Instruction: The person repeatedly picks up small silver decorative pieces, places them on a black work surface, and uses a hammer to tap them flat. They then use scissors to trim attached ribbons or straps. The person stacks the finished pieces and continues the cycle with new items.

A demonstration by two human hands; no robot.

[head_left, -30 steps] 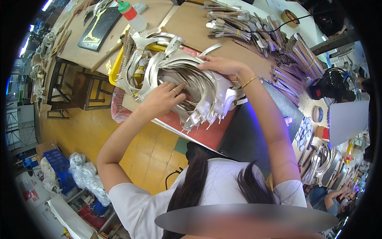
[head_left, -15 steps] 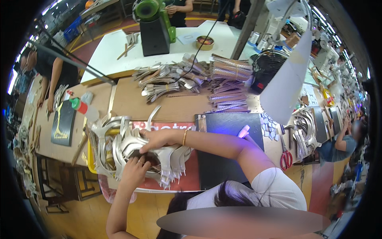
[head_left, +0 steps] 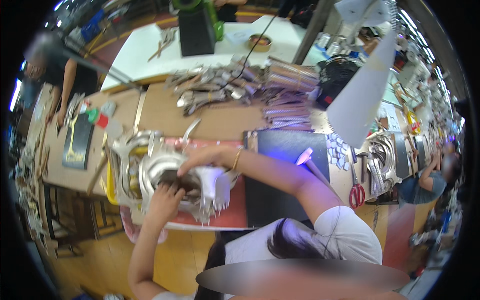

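A stack of curved, silvery-white shoe upper pieces (head_left: 216, 192) lies on a red sheet (head_left: 237, 206) in front of me. My right hand (head_left: 202, 159) reaches over it from the right, thumb on top and fingers partly hidden behind, gripping the pieces. Beside the right thumb, my left hand (head_left: 167, 202) has its fingers curled into the stack's dark inner side, closed on its edge. What the left fingertips pinch is partly hidden and blurred. More curved pale pieces (head_left: 131, 150) spread left of my hands, over a yellow tray (head_left: 110, 185).
Right of the stack is a black board (head_left: 270, 210) with a hammer (head_left: 304, 156); beyond lie red-handled scissors (head_left: 357, 195). A white lampshade (head_left: 365, 95) hangs at the right. Bundled strips (head_left: 287, 95) lie behind, a bottle (head_left: 101, 120) left. Co-workers sit at both sides.
The whole view has shifted, so the table sits slightly higher in it. Both hands remain on the stack. Its right-hand pieces have turned and show a broader pale face.
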